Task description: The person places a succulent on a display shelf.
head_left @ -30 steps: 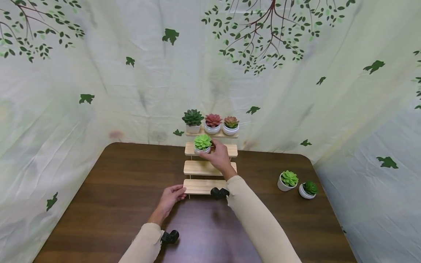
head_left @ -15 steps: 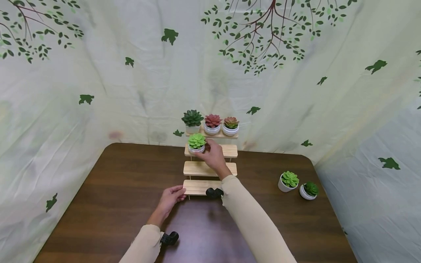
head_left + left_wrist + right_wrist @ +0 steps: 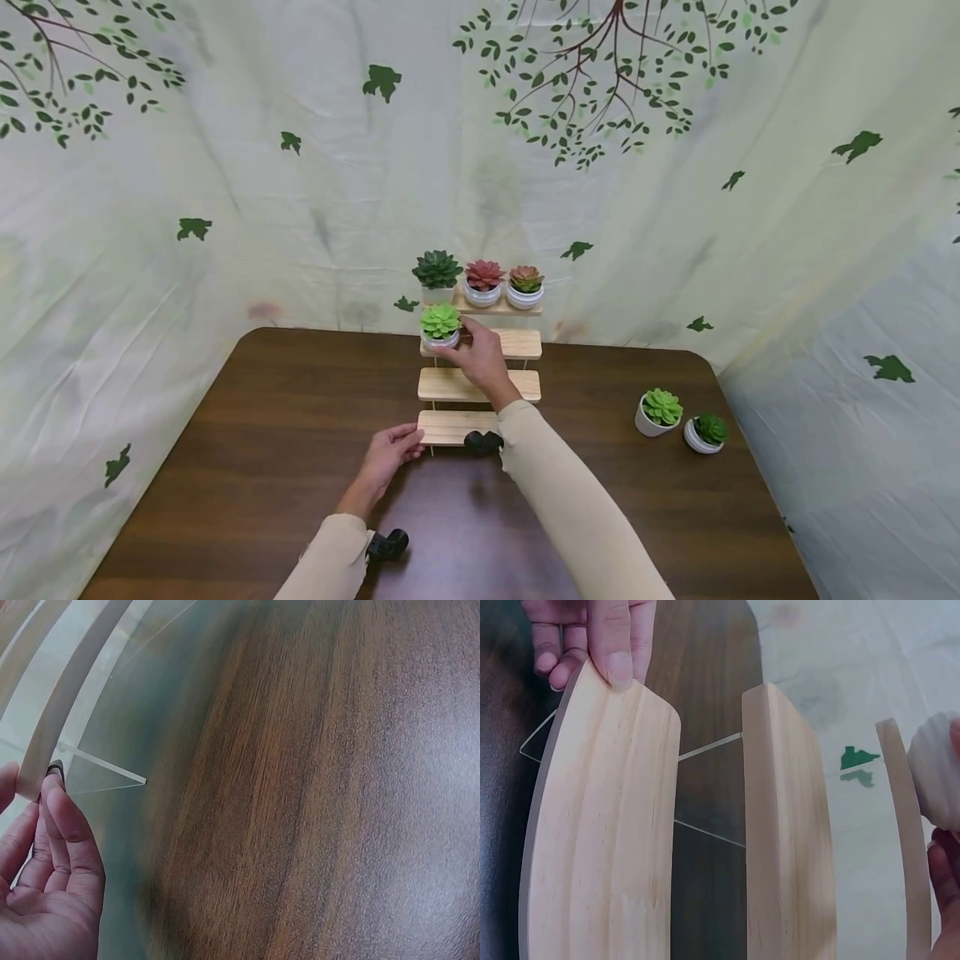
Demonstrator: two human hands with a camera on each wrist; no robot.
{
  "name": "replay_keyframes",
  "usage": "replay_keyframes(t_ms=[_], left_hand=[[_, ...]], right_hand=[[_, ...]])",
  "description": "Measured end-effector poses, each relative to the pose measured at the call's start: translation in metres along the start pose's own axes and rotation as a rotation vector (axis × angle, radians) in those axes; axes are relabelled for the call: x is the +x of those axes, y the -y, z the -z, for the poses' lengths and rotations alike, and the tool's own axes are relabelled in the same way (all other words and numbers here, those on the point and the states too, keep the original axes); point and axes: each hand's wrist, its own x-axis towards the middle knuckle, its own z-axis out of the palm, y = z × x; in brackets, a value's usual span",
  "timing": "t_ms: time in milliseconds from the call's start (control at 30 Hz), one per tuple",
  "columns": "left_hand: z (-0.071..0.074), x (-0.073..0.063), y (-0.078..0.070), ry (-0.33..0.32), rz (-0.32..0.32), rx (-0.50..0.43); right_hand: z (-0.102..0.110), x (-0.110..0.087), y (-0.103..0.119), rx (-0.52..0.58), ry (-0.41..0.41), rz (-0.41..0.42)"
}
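Right grip (image 3: 474, 354): closed on the white pot (image 3: 440, 341) of a light-green succulent (image 3: 440, 320), thumb at the front, fingers at the right side. Pot stands upright at the left end of the second board (image 3: 519, 343) from the top; contact with that board cannot be determined. Right arm (image 3: 573, 496) extends forward and leftward. Left grip (image 3: 390, 450): pinching the left end of the lowest board (image 3: 448, 427), thumb above, fingers beneath; left forearm (image 3: 330, 550) angled forward over the desk (image 3: 255, 433).
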Motion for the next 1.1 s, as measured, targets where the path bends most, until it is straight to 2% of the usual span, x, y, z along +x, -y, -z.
replay_keyframes(t_ms=[333,500,667,967,1100], left_hand=[[-0.001,0.000,0.000,0.000,0.002,0.000],[0.000,0.001,0.000,-0.002,0.002,-0.004],[-0.001,0.001,-0.002,0.008,0.000,0.003],[-0.001,0.003,-0.001,0.007,0.008,0.011],[-0.003,0.005,-0.001,0.006,0.010,0.009]], right_hand=[[0.002,-0.001,-0.002,0.038,-0.004,-0.026],[0.014,-0.008,-0.005,0.112,0.012,-0.017],[0.030,-0.017,-0.007,0.108,0.023,-0.014],[0.059,-0.026,-0.013,0.157,-0.106,0.073],[0.076,-0.032,-0.020,0.214,-0.143,0.063]])
